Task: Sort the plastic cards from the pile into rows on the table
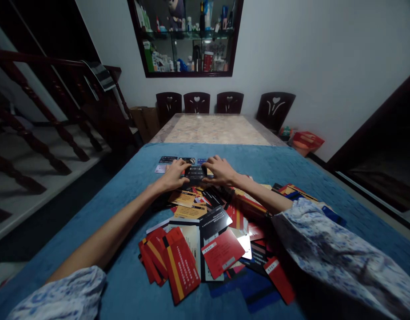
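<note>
A black card (pixel 196 172) with pale printing stands out between my two hands, beyond the loose pile. My left hand (pixel 174 175) grips its left edge with thumb and fingers, while my right hand (pixel 220 170) pinches the right edge. Just behind them lie a dark card (pixel 168 159), a blue card (pixel 201 161) and a whitish card (pixel 160 169), partly covered by the hands. On the near side is a heap of mixed cards: a red card (pixel 224 252), a yellow card (pixel 188 211), a black card with white text (pixel 215 221) and several more.
A blue cloth (pixel 125 186) covers the near part of the table, with the marbled tabletop (pixel 214 126) bare beyond it. More cards (pixel 298 193) lie right of my right forearm. Several dark chairs (pixel 197 103) line the far wall; a wooden railing (pixel 41 115) runs along the left.
</note>
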The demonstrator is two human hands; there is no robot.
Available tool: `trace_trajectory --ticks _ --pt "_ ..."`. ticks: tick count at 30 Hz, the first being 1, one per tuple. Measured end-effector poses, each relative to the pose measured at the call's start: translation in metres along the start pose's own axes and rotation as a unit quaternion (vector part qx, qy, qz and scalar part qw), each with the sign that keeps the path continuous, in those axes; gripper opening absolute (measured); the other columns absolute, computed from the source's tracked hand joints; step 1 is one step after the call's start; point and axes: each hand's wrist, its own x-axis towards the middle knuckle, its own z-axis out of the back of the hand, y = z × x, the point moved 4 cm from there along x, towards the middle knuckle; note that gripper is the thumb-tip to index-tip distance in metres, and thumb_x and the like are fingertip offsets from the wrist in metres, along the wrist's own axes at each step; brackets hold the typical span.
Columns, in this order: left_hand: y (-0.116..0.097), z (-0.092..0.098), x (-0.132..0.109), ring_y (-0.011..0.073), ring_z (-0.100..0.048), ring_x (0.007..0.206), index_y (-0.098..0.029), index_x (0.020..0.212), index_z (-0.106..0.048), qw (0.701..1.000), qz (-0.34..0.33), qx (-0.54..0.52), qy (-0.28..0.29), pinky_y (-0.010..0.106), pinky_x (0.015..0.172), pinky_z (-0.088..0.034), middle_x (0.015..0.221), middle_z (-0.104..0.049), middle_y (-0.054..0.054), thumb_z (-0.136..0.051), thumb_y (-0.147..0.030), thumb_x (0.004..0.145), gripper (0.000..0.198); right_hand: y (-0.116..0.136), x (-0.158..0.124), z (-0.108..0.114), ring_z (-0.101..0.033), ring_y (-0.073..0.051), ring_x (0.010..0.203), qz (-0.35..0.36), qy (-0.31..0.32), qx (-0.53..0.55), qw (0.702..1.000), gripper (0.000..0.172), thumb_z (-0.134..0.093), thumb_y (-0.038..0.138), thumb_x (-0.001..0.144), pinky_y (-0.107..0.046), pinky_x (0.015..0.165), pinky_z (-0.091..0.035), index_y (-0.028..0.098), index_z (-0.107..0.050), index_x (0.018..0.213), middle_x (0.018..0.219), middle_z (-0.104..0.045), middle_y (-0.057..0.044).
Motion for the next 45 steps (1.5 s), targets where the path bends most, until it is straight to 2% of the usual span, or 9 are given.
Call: trace_trajectory --ticks 12,18,22,36,42,45 --pt "0.048 0.02 0.008 0.0358 -0.046 0.12 -0.024 0.133 -0.06 0.999 0.024 0.048 -0.008 0.051 0.096 -0.041 0.129 -0.058 0.011 -0.065 -0.028 0.077 0.056 0.019 0.05 0.004 -0.043 -0.034 0.118 -0.016 0.034 0.02 0.999 0.052 -0.063 0.048 0.088 -0.043 0.086 -0.044 0.02 -0.061 0.132 0.131 -0.054 -0.017" --pt "0.065 0.032 0.013 0.0372 -0.045 0.122 -0.023 0.133 -0.06 0.995 0.062 0.074 0.027 0.051 0.095 -0.041 0.131 -0.058 0.012 -0.065 -0.032 0.076 0.057 0.026 0.074 0.004 -0.043 -0.033 0.121 -0.015 0.036 0.015 0.999 0.051 -0.061 0.046 0.09 -0.043 0.087 -0.046 0.018 -0.059 0.132 0.134 -0.053 -0.017" --pt "0.077 0.037 0.017 0.0372 -0.045 0.124 -0.022 0.132 -0.06 0.992 0.075 0.093 0.03 0.051 0.094 -0.042 0.133 -0.059 0.013 -0.064 -0.03 0.076 0.056 0.029 0.089 0.002 -0.042 -0.033 0.122 -0.017 0.039 0.009 0.999 0.05 -0.061 0.046 0.09 -0.043 0.088 -0.046 0.017 -0.059 0.131 0.134 -0.053 -0.017" --pt "0.123 0.04 0.037 0.0392 -0.045 0.128 -0.018 0.135 -0.06 0.982 0.12 0.133 0.054 0.05 0.097 -0.045 0.138 -0.057 0.014 -0.061 -0.022 0.072 0.063 0.032 0.135 -0.019 -0.041 -0.036 0.124 -0.032 0.035 0.048 0.998 0.045 -0.06 0.047 0.091 -0.046 0.091 -0.045 0.021 -0.063 0.128 0.137 -0.052 -0.016" --pt "0.14 0.035 0.046 0.0357 -0.047 0.128 -0.02 0.135 -0.06 0.976 0.135 0.151 0.074 0.044 0.096 -0.047 0.138 -0.058 0.013 -0.061 -0.023 0.073 0.062 0.032 0.152 -0.028 -0.042 -0.036 0.125 -0.04 0.043 0.056 0.997 0.046 -0.059 0.047 0.09 -0.046 0.093 -0.045 0.022 -0.063 0.128 0.138 -0.055 -0.015" --pt "0.151 0.033 0.052 0.0317 -0.053 0.122 -0.023 0.129 -0.065 0.979 0.128 0.142 0.065 0.037 0.093 -0.048 0.131 -0.064 0.009 -0.063 -0.024 0.07 0.059 0.033 0.158 -0.031 -0.043 -0.037 0.126 -0.044 0.056 0.056 0.996 0.045 -0.059 0.047 0.09 -0.047 0.094 -0.044 0.022 -0.065 0.127 0.138 -0.056 -0.014"
